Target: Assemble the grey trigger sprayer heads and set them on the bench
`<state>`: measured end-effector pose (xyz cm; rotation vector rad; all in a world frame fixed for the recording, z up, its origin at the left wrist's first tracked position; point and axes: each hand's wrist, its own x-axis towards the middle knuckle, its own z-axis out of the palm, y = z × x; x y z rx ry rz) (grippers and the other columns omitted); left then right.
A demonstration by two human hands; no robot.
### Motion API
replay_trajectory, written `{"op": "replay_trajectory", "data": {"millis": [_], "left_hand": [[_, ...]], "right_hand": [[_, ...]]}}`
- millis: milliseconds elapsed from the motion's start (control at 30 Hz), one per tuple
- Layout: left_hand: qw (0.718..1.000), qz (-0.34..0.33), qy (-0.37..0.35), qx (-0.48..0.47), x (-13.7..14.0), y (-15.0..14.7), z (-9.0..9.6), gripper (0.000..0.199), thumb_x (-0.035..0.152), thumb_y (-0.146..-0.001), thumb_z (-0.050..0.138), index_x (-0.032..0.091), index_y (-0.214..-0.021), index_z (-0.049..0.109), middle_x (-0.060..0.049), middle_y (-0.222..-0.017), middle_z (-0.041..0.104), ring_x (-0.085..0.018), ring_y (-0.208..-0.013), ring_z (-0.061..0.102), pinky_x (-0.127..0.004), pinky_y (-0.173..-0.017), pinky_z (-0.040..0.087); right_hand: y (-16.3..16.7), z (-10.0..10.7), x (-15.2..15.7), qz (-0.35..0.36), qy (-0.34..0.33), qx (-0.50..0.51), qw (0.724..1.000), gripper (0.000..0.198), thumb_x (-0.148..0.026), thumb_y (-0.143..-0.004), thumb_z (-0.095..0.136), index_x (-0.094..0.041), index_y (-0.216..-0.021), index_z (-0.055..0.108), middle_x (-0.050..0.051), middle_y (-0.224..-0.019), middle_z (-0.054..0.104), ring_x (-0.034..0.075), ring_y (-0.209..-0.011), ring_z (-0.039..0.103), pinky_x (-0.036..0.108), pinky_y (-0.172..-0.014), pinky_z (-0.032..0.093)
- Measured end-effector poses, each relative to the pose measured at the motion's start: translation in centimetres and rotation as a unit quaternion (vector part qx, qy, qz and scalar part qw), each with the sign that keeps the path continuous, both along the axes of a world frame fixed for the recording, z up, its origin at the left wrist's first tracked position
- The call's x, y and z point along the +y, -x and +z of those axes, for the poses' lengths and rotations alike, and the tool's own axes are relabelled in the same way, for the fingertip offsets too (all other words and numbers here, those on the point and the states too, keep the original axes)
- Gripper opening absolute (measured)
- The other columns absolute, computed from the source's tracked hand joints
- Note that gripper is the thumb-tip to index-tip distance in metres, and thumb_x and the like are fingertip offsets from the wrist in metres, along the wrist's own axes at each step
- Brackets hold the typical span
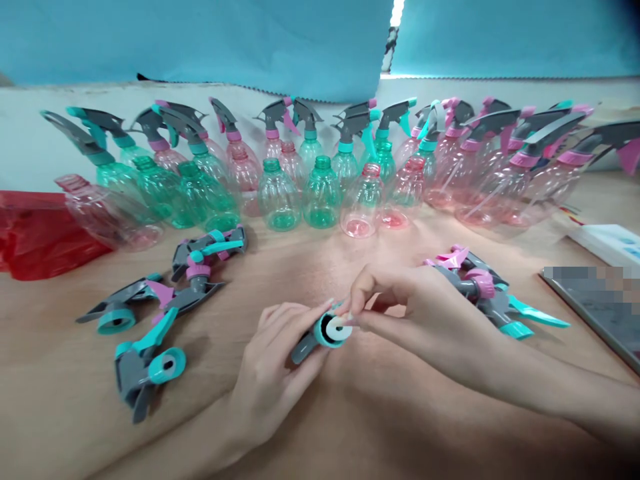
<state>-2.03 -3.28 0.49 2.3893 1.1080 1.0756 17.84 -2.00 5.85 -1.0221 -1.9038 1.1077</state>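
My left hand (pixel 280 363) is closed around a grey and teal spray head (pixel 306 345), its collar opening turned up toward me. A white ring-shaped washer (pixel 339 329) sits tilted at the mouth of that collar. The thumb and forefinger of my right hand (pixel 387 303) pinch the washer's upper edge. To the left lie several loose spray heads (pixel 167 365) in grey, teal and pink. More spray heads (pixel 483 285) are piled just beyond my right wrist.
Clear green bottles (pixel 323 193) and pink bottles (pixel 361 207) stand in rows along the back, many topped with spray heads. One pink bottle (pixel 107 213) leans at the left beside a red plastic bag (pixel 45 233). A phone (pixel 590 313) lies at the right edge.
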Motion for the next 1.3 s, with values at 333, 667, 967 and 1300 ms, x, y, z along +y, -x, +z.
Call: {"op": "replay_trajectory", "data": {"millis": [333,667,967,1300], "left_hand": [[1.0,-0.016,-0.014,-0.005,0.1,-0.2,0.1,0.02,0.014,-0.084,0.057,0.021,-0.102,0.056,-0.002,-0.089,0.066,-0.017,-0.082,0.06,-0.033,-0.075,0.046],[1.0,-0.019,0.008,0.008,0.1,0.2,0.0,0.029,0.018,-0.087,0.054,0.024,-0.116,0.051,-0.003,-0.096,0.065,-0.019,-0.09,0.06,-0.035,-0.078,0.047],[1.0,-0.025,-0.007,-0.003,0.1,0.1,-0.1,0.028,0.017,-0.087,0.053,0.025,-0.115,0.051,-0.003,-0.095,0.065,-0.018,-0.088,0.06,-0.034,-0.076,0.046],[0.999,-0.046,-0.021,0.013,0.3,0.3,-0.3,0.022,0.017,-0.088,0.052,0.02,-0.109,0.055,-0.003,-0.087,0.063,-0.018,-0.083,0.058,-0.034,-0.075,0.045]], "right_hand": [[0.5,-1.2,-0.6,0.002,-0.213,-0.081,0.974,0.016,-0.003,-0.08,0.055,-0.019,-0.078,0.058,-0.004,-0.078,0.065,0.008,-0.068,0.059,0.017,-0.059,0.041],[0.0,-0.6,-1.0,0.021,-0.342,-0.234,0.91,0.023,-0.01,-0.09,0.04,-0.015,-0.074,0.056,0.001,-0.069,0.057,0.014,-0.063,0.048,0.027,-0.053,0.033],[-0.4,-0.5,-1.0,0.083,-0.265,-0.243,0.929,0.01,-0.01,-0.088,0.046,-0.017,-0.084,0.052,-0.001,-0.08,0.059,0.013,-0.072,0.051,0.026,-0.061,0.037],[-0.4,-0.9,-0.7,0.073,-0.246,-0.243,0.936,0.016,-0.011,-0.089,0.042,-0.015,-0.097,0.056,0.002,-0.079,0.06,0.014,-0.07,0.053,0.025,-0.06,0.039]]}}
